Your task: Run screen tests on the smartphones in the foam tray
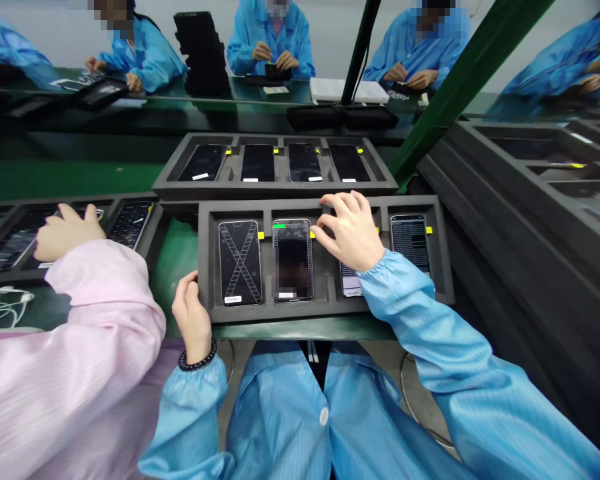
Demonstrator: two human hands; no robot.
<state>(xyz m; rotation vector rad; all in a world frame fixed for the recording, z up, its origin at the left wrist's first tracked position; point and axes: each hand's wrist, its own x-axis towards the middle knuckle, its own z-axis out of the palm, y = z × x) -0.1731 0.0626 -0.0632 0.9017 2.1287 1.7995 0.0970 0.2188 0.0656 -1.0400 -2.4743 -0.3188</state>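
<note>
A black foam tray lies in front of me with several smartphones in its compartments. My left hand grips the tray's left end, its fingers curled at the side wall. Over the second phone, my right hand is spread, with a fingertip at the screen's upper right edge; it holds nothing. That screen has a border of small boxes, some green at the top left. The leftmost phone displays a crossed box pattern. My right hand partly covers the third phone. Lines of text fill the rightmost phone.
Behind stands another foam tray of phones. At left, a co-worker's hand in a pink sleeve is over a neighbouring tray. White earphones lie nearby. A green post and stacked trays are at right.
</note>
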